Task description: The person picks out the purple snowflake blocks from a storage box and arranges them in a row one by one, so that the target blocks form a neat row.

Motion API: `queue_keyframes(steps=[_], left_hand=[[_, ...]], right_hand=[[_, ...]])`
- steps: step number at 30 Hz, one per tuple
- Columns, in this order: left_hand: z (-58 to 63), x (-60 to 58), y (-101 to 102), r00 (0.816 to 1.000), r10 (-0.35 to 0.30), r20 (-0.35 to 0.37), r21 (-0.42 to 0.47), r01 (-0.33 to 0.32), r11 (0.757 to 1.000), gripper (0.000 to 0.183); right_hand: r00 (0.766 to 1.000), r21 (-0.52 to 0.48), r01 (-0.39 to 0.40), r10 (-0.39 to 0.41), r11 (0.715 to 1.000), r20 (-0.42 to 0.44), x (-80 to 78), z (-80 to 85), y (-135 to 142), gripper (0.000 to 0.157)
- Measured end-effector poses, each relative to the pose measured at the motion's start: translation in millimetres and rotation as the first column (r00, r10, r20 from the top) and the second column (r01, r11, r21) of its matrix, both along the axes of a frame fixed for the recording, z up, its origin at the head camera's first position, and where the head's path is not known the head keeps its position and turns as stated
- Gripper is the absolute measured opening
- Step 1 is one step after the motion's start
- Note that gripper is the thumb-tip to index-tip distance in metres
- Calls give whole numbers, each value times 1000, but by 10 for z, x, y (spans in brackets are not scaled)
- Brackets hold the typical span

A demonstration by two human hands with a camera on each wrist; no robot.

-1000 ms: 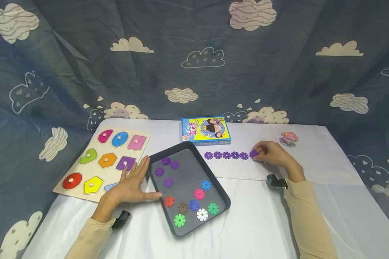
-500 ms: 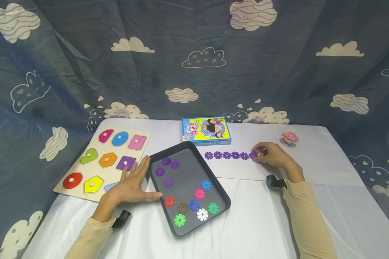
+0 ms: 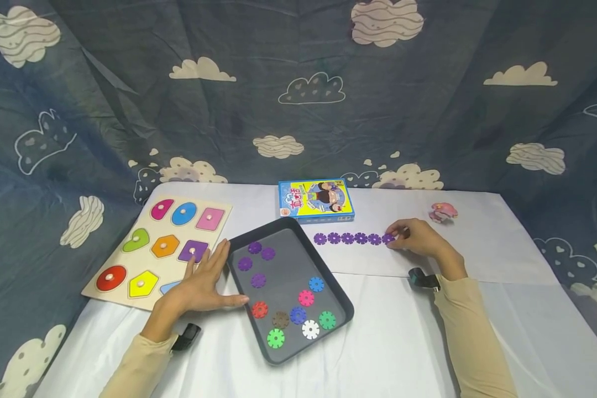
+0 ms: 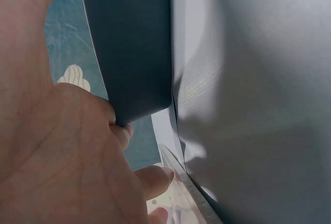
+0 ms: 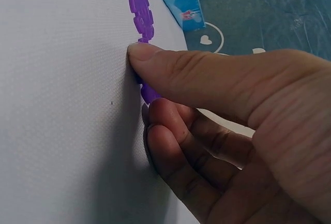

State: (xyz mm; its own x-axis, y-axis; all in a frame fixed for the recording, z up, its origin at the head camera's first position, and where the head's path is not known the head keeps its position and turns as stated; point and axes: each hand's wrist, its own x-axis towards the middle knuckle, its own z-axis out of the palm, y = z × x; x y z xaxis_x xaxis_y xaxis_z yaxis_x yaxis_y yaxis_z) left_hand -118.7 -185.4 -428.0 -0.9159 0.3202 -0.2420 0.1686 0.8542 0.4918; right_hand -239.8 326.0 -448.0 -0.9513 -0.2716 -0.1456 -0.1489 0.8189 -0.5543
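My right hand (image 3: 418, 237) pinches a purple notched disc (image 3: 388, 239) between thumb and fingers at the right end of a straight row of purple discs (image 3: 347, 238) on the white cloth. In the right wrist view the thumb covers part of that purple disc (image 5: 149, 93). My left hand (image 3: 201, 284) spreads its fingers along the left rim of a dark grey tray (image 3: 284, 249), touching it. Inside the tray lie several purple discs (image 3: 258, 281) and several in other colours, such as a white disc (image 3: 310, 330). The left wrist view shows the tray's outer wall (image 4: 129, 43) beside the palm.
A wooden shape puzzle board (image 3: 144, 260) lies to the left, partly under the left hand. Behind the row sits a blue and yellow card box (image 3: 316, 200). A small pink figurine (image 3: 443, 212) is at the back right. A cloud-patterned curtain (image 3: 249, 121) hangs behind the table.
The purple disc in my right hand has shifted slightly left and down into line with the row's end. My left hand and the tray have stayed still.
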Motion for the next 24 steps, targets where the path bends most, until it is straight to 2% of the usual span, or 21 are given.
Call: queue_keyframes(steps=[15,24], left_hand=[[16,6,6,1000,5,2,12,-5,1000,133],[14,-5,3,1000,0,-3,6,0,1000,133]], right_hand=[[1000,3,17,-17,1000,10,17,5,-18,38],[1000,12,15,-15,1000,26,-10,18,17,45]])
